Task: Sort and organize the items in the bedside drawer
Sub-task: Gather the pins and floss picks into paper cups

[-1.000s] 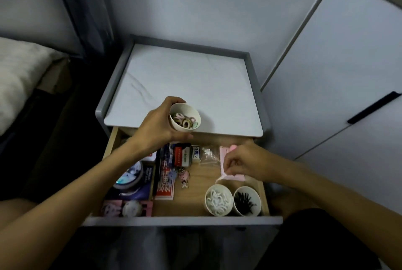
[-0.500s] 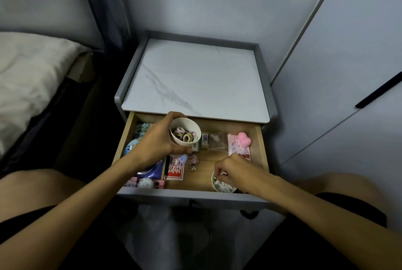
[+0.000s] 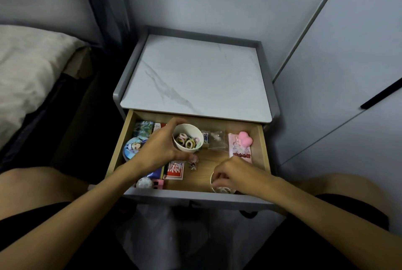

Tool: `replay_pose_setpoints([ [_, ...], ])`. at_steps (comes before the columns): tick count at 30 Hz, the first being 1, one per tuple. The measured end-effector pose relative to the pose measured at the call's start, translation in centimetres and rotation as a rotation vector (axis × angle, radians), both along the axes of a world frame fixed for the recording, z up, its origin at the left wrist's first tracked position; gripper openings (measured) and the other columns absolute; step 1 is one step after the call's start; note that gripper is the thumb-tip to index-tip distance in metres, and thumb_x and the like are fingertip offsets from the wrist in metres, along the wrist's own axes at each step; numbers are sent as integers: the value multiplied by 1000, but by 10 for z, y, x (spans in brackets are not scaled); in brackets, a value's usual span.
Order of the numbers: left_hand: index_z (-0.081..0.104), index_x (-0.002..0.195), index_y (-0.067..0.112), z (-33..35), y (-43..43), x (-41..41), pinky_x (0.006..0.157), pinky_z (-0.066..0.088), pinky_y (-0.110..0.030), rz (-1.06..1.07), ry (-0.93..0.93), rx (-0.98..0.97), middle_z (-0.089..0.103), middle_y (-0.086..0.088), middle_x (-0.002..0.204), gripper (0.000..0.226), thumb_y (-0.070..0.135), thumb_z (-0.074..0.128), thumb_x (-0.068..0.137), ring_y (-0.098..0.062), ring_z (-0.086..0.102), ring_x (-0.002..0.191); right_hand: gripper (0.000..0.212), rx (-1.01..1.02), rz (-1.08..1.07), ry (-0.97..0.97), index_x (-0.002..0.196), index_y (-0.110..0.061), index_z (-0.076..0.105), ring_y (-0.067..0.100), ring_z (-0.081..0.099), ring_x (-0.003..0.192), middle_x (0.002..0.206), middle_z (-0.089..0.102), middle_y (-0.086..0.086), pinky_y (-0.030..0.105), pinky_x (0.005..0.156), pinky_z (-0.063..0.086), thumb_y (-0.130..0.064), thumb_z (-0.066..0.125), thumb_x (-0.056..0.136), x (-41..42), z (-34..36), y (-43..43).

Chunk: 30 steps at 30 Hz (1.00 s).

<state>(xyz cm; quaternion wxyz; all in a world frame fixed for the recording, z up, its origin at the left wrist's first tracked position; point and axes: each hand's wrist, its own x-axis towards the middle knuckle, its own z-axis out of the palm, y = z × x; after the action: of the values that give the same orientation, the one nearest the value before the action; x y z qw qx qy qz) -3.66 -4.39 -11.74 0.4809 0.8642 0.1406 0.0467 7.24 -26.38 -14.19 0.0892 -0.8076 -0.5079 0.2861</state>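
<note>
Hair ties (image 3: 188, 142) fill the small round white cup (image 3: 196, 130) that the left hand (image 3: 159, 148) grips. The right hand (image 3: 233, 175) curls over another white cup (image 3: 211, 181) in the wooden drawer (image 3: 263, 145); I cannot tell its grip.

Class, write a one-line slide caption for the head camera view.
Left hand holds a cup of hair ties over the open drawer while the right hand curls over a second cup.

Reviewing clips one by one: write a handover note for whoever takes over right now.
Left-hand grip holds a small white cup of coloured hair ties above the middle of the open wooden drawer.
Right-hand grip curls over a second white cup at its front right; whether it holds anything is hidden.
Done: hair ties in the held cup.
Left: set that cup down, order loose items like the pink printed packet.
</note>
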Motion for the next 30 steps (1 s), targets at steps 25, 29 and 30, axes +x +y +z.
replay_pose_setpoints([
  [25, 66, 98, 29, -19, -6, -8, 74, 59, -24, -140, 228, -5, 70, 12, 93, 12, 27, 72, 87, -4, 68, 86, 26, 149, -259, 68, 74, -21, 65, 12, 51, 47, 66, 65, 2, 11, 42, 36, -21, 55, 98, -10, 12, 45],
  [29, 66, 98, 25, -37, -13, -11, 61, 54, -14, -194, 251, 217, 70, 8, 93, 8, 29, 67, 91, -1, 67, 78, 26, 94, -182, 52, 97, -15, 71, 12, 59, 63, 83, 63, -5, 21, 54, 45, -34, 54, 99, -16, -7, 43],
  [30, 66, 98, 25, -42, -15, -11, 60, 53, -13, -193, 244, 259, 71, 5, 94, 8, 30, 67, 92, -1, 66, 77, 29, 96, -157, 37, 95, -15, 71, 5, 55, 66, 85, 59, -8, 17, 57, 41, -37, 53, 99, -17, -8, 42],
])
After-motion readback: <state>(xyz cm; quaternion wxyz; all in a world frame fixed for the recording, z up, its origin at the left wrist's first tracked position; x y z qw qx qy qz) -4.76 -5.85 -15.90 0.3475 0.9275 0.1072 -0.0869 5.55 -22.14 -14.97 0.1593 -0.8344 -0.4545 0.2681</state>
